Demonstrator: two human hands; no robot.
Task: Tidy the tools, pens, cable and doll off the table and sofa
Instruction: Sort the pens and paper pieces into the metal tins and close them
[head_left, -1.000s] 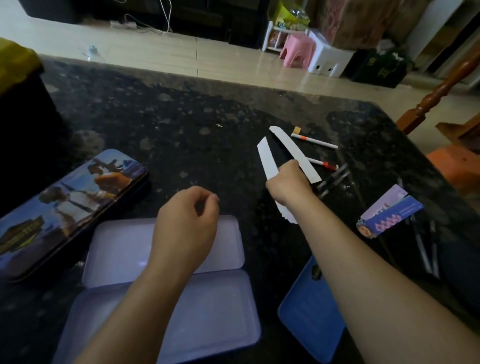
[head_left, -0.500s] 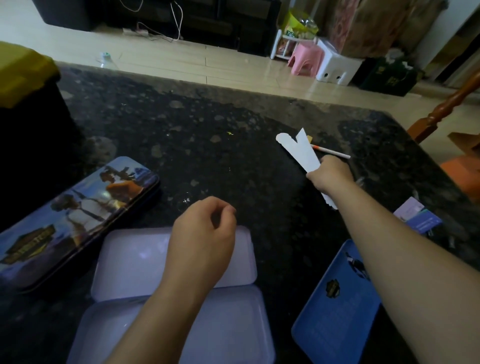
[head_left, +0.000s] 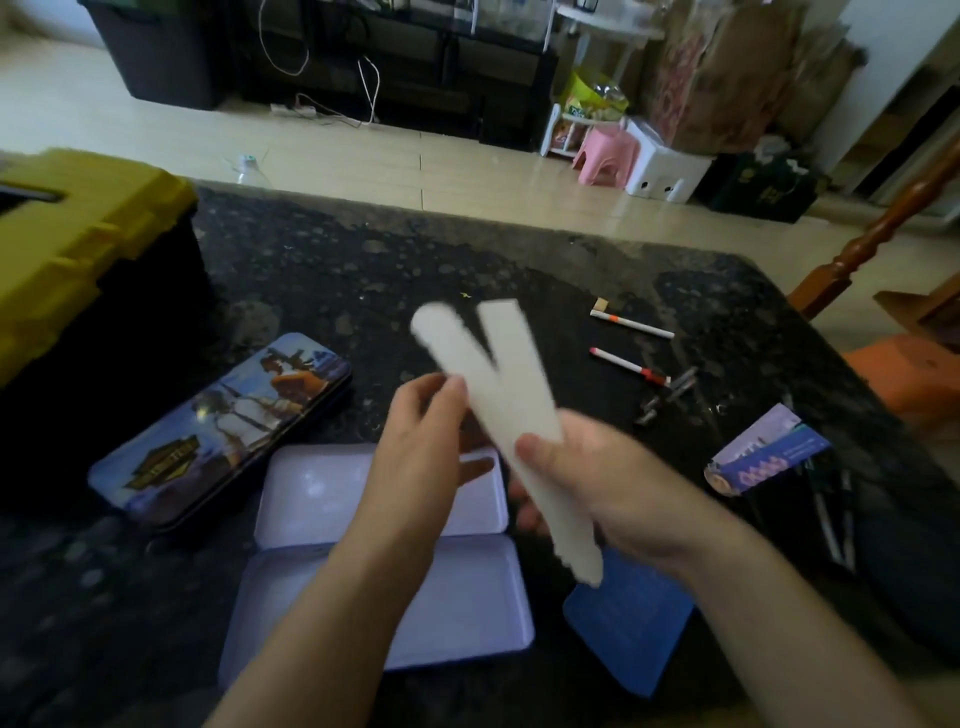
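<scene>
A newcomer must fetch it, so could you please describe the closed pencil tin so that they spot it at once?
On the dark stone table, look toward the yellow-lidded toolbox on the left. Between it and the open lilac tin lies the closed tin; unlike its plain neighbour, its lid bears a colourful picture of figures.

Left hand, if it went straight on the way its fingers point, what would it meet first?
The pair of white flat strips gripped by the right hand. The left hand points straight at them; blur hides whether it already touches.
</scene>
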